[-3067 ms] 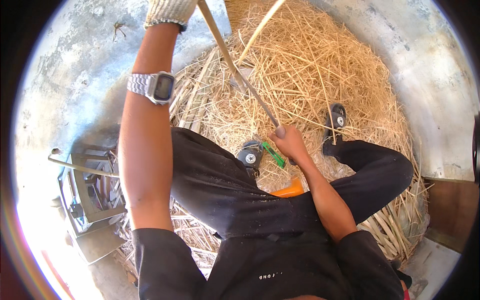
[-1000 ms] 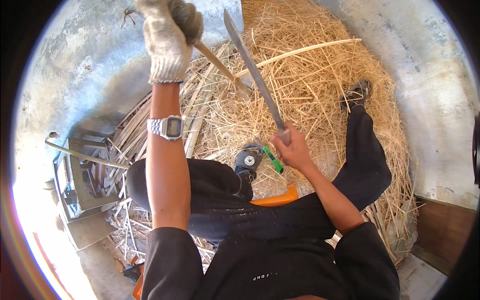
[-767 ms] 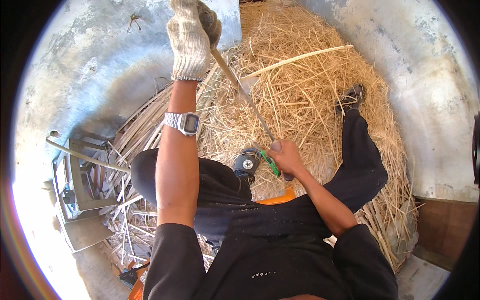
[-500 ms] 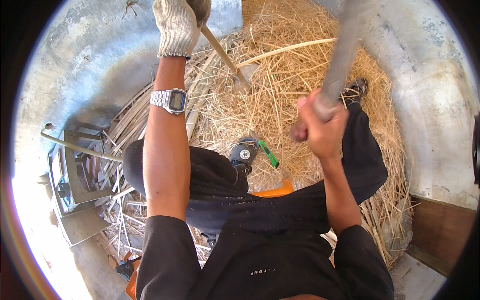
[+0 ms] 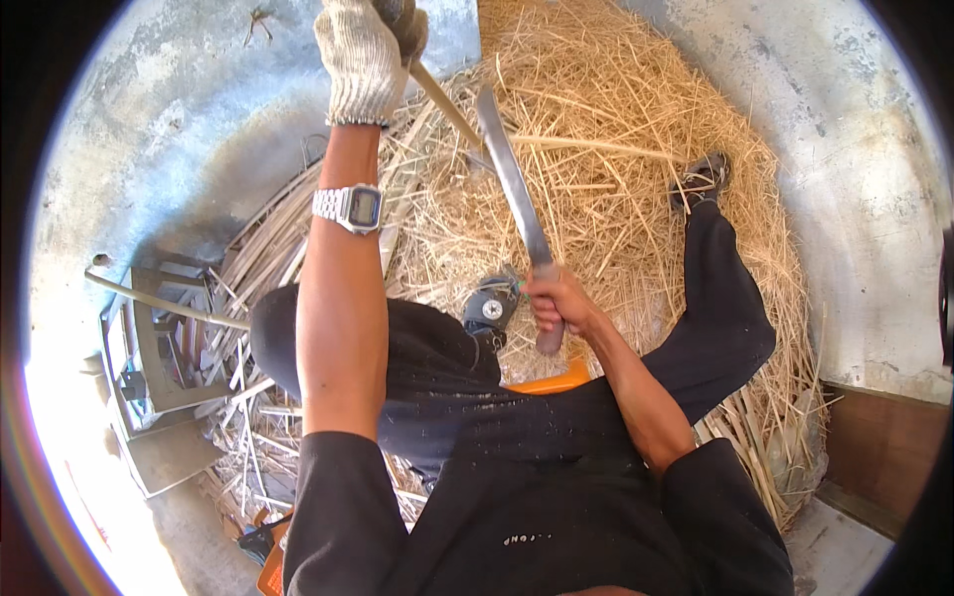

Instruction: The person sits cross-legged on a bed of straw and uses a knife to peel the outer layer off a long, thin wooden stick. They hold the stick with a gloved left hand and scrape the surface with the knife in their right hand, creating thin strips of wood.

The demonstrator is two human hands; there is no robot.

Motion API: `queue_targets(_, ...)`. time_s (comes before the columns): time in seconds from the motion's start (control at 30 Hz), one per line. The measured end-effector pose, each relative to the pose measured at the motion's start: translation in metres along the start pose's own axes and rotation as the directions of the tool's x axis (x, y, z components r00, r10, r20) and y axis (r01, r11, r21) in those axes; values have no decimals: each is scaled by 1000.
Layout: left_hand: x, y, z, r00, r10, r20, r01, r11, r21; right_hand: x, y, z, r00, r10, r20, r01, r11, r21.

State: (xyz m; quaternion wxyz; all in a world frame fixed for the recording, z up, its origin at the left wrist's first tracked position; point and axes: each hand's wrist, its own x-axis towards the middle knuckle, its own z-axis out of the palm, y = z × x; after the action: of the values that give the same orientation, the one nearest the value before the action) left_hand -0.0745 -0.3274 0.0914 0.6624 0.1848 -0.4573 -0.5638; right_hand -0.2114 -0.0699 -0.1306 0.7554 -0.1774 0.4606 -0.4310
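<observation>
Steel machete (image 5: 513, 184), pointing toward eleven o'clock, is firmly gripped by the bare right hand (image 5: 558, 302). At eleven o'clock, the knit-gloved left hand (image 5: 366, 58) is closed around a pale stick (image 5: 443, 101) slanting toward five o'clock over straw (image 5: 621, 233).

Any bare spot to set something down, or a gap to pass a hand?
A hand might pass between the left forearm and the long blade in the right hand, below the pole, above straw. A bare grey patch shows lower right, bordered by the brown panel and straw. It's crowded around the shoe and orange object.
</observation>
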Motion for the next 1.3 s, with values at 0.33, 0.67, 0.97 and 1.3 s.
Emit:
queue_targets(0.33, -3, 3, 27, 991, 110, -76, -90, 971, 223, 24, -51, 50, 313, -914, -257, 604, 401, -689)
queue_targets(0.67, -5, -3, 40, 996, 5, 94, -12, 997, 70, 33, 11, -33, 825, -348, -445, 8, 795, -607)
queue_targets(0.97, 23, 11, 22, 846, -6, 534, 162, 956, -246, -20, -66, 26, 716, -640, -280, 358, 680, -640)
queue_targets(1.3, 41, 5, 42, 924, 147, 354, -106, 986, -130, 15, -22, 28, 737, -596, -318, 255, 682, -686)
